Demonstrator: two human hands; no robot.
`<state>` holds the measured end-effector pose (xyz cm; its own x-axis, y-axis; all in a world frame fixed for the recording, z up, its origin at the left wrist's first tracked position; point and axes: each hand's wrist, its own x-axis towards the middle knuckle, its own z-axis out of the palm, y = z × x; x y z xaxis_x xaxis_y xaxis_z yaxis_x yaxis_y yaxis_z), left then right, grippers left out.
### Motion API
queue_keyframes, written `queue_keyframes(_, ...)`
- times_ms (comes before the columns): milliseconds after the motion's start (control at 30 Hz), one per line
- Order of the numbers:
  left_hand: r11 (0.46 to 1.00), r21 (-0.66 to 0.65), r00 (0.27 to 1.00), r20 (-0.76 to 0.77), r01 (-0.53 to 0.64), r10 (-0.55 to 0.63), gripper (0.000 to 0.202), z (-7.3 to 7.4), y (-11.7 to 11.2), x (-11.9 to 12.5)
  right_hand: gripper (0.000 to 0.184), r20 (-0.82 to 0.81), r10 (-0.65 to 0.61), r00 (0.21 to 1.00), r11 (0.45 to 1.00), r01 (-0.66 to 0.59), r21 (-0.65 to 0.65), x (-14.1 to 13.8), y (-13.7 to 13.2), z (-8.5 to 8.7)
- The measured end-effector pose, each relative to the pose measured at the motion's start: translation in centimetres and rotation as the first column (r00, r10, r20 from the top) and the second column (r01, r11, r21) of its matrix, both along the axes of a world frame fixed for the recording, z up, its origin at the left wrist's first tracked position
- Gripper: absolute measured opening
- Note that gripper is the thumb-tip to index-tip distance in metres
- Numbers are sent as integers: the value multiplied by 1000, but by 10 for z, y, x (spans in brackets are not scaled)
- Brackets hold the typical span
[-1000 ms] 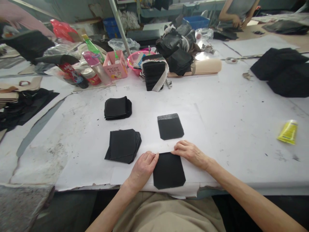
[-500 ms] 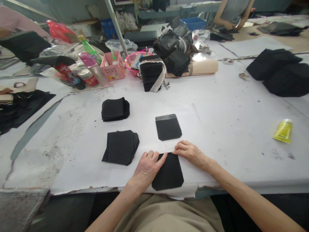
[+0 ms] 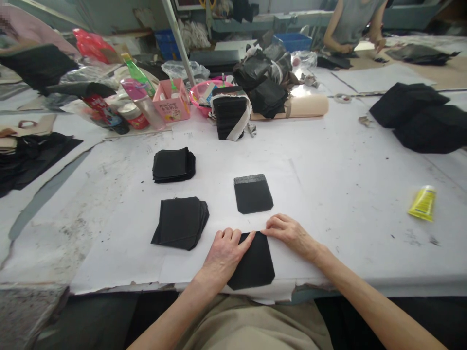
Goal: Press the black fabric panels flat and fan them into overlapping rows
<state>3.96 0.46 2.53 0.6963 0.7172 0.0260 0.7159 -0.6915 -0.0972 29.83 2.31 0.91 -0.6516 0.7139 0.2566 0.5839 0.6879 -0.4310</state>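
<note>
A black fabric piece (image 3: 257, 265) with clipped lower corners lies at the near edge of the white-papered table (image 3: 339, 165). My left hand (image 3: 224, 253) rests flat on its left part, fingers stretched over the top edge. My right hand (image 3: 292, 233) presses its fingertips on the top right corner. Just beyond lies a similar black piece (image 3: 253, 194) with a grey strip along its far edge. To the left sit two stacks of black pieces, one near (image 3: 180, 222) and one farther back (image 3: 173, 165).
A yellow glue tube (image 3: 422, 202) lies at the right. At the back stand bottles (image 3: 140, 97), a pink box (image 3: 172, 100), a pink basin (image 3: 206, 92), a strapped black bundle (image 3: 229, 114) and a beige roll (image 3: 302, 107). Black fabric piles (image 3: 419, 114) sit far right. Another person (image 3: 355, 26) works at the far end.
My left hand has slid right over the black piece and now covers its left part. The right hand stays at the top right corner. The view has shifted slightly.
</note>
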Motion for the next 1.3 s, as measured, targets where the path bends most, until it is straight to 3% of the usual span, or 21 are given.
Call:
queue_keyframes(233,1000,-12,1000,21,-21,21,47,0,-1,4,26,-24,-169,985,983,171,63,-16,-11,-6)
queue_keyframes(367,1000,6,998,64,-21,20,38,-5,-4,-1,32,54,-111,992,985,103,140,-26,-18,-15)
queue_keyframes(533,996,81,987,162,-25,12,34,-12,-8,-12,34,98,-114,989,942,76,326,-8,-13,-36)
queue_keyframes(667,991,120,977,210,-53,27,31,-20,-10,-21,35,59,-121,991,938,94,334,2,-6,-46)
queue_keyframes(800,995,63,966,254,-73,55,32,-24,-15,-28,32,3,-207,978,969,205,140,-4,-15,-34)
queue_keyframes(933,997,45,965,258,-65,52,34,-27,-17,-30,36,-2,-322,947,946,322,-20,-11,-22,-21)
queue_keyframes(1067,997,57,968,249,-60,44,35,-29,-19,-30,28,51,-284,957,959,284,18,-15,-24,-15)
queue_keyframes(1300,992,72,958,277,-99,76,32,-29,-22,-30,33,163,-238,957,966,215,145,-14,-27,-12)
